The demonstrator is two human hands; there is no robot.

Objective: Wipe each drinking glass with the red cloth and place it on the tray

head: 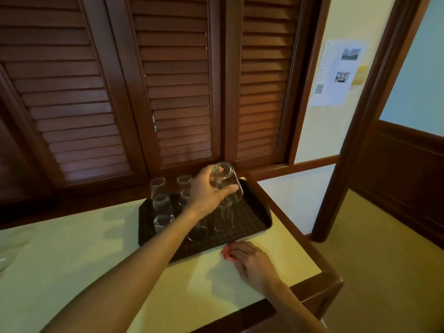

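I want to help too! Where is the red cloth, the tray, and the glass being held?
red cloth (225,254), head view, the edge peeking from under the right hand.
tray (252,217), head view, bare ribbed floor.
glass (228,181), head view, its side wall.
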